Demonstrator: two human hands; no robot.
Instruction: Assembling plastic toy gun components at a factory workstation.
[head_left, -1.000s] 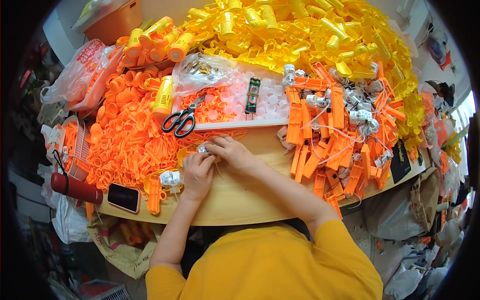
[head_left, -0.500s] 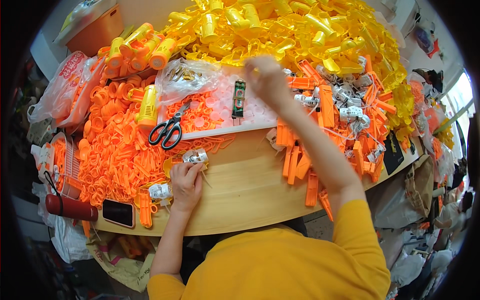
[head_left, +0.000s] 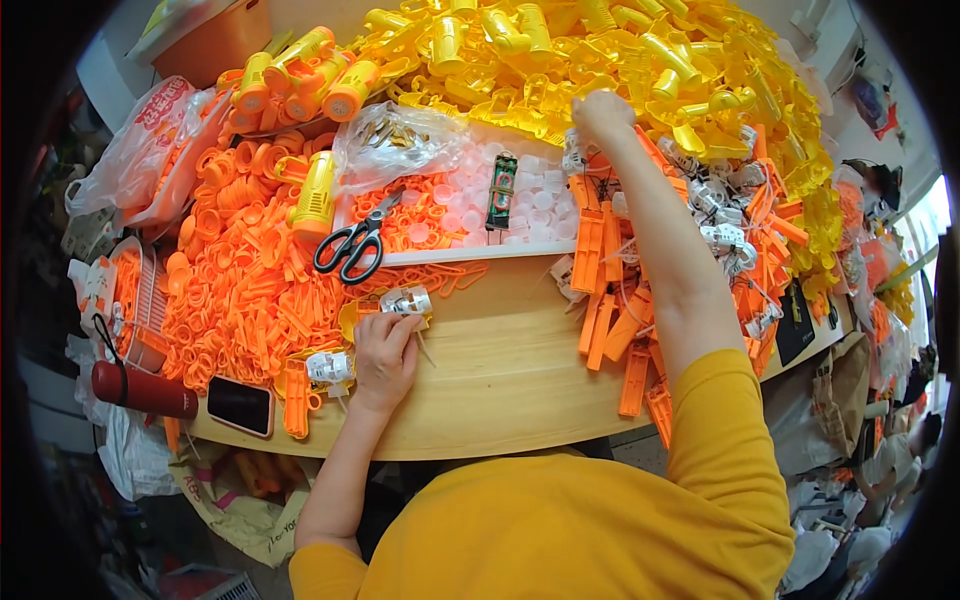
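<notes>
My left hand (head_left: 386,362) rests near the table's left front, fingers curled and pressed against a white gearbox unit (head_left: 405,300) that sits in a yellow shell half. A second white unit (head_left: 330,367) lies beside this hand, next to orange pieces. At the lower edge of the heap of yellow plastic shells (head_left: 600,60), my right hand (head_left: 603,118) is reached far out with its fingers bent in. Whatever those fingers hold is hidden. Below that hand hang orange battery-box pieces (head_left: 590,240) and white wired units (head_left: 722,238), piled on the right.
Black-handled scissors (head_left: 352,250) lie across a white tray (head_left: 470,255) of clear caps, with a green part (head_left: 502,192) on top. Small orange pieces (head_left: 240,290) cover the left. A phone (head_left: 240,405) and a red flask (head_left: 145,390) lie at the front left edge.
My right hand has moved right, from above the clear caps to the yellow heap's edge over the orange pieces. My left hand stays at the same white unit. The whole view has shifted slightly.
</notes>
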